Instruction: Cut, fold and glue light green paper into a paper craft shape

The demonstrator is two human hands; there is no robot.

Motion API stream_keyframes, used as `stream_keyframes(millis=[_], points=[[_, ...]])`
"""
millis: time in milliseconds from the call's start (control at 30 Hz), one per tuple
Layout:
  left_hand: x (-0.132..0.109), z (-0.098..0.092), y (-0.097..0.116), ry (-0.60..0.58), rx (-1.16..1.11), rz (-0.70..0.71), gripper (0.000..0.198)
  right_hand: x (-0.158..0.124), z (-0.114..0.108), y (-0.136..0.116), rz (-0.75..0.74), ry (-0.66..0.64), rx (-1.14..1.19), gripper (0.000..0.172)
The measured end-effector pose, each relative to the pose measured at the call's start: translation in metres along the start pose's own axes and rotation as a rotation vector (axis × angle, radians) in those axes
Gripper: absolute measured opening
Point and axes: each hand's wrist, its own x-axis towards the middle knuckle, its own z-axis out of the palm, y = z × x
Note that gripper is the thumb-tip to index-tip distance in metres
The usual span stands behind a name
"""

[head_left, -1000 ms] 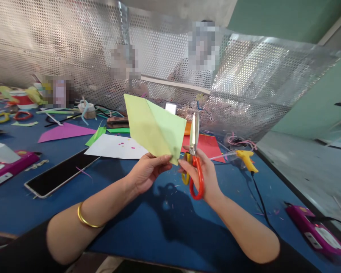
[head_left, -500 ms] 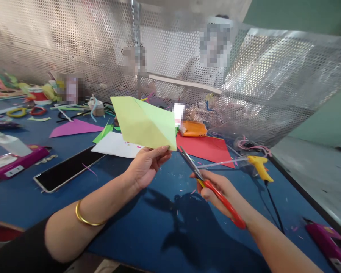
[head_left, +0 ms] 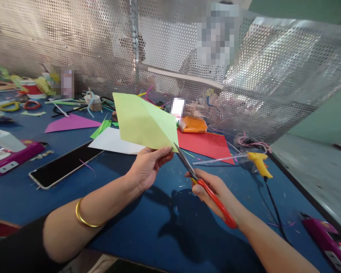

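Pinched between the thumb and fingers of my left hand (head_left: 149,163) is a pale yellow-green sheet of paper (head_left: 142,123), creased and raised above the table. My right hand (head_left: 213,189) grips scissors (head_left: 213,199) with red handles. Their blade tips touch or overlap the paper's lower right corner, close to my left thumb; whether they cut into it I cannot tell. Beneath and behind the held paper lie a white sheet (head_left: 110,141) and a red sheet (head_left: 206,144). My left wrist wears a gold bangle.
A yellow glue gun (head_left: 258,163) with a cord lies at the right. Purple power strips (head_left: 15,157) sit at both sides. A phone (head_left: 64,165) rests at left, near a purple sheet (head_left: 71,123). Behind a perforated metal screen (head_left: 165,45) is another person (head_left: 199,66).
The scissors in my right hand have moved left and up, so their tips now meet the paper's corner. My left hand keeps its hold on the paper, nearly still.
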Motion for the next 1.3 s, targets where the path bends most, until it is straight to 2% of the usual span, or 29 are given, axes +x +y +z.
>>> stream_keyframes(millis=[133, 533, 1000, 1300], points=[[-0.0001, 0.0000, -0.0002, -0.006, 0.008, -0.009, 0.011, 0.0000, 0.0025, 0.0036, -0.010, 0.016, 0.037, 0.053], [0.0020, -0.0028, -0.0044, -0.026, 0.006, -0.001, 0.013, 0.0004, 0.0022, -0.0051, 0.038, -0.001, 0.057, 0.057], [0.0023, -0.0016, -0.0030, -0.018, 0.005, -0.022, 0.010, -0.0007, 0.0066, -0.0058, 0.009, 0.041, 0.063, 0.048], [0.0023, -0.0023, -0.0018, -0.021, 0.007, -0.033, 0.010, -0.0012, 0.0077, -0.0033, 0.022, 0.076, -0.052, 0.051]])
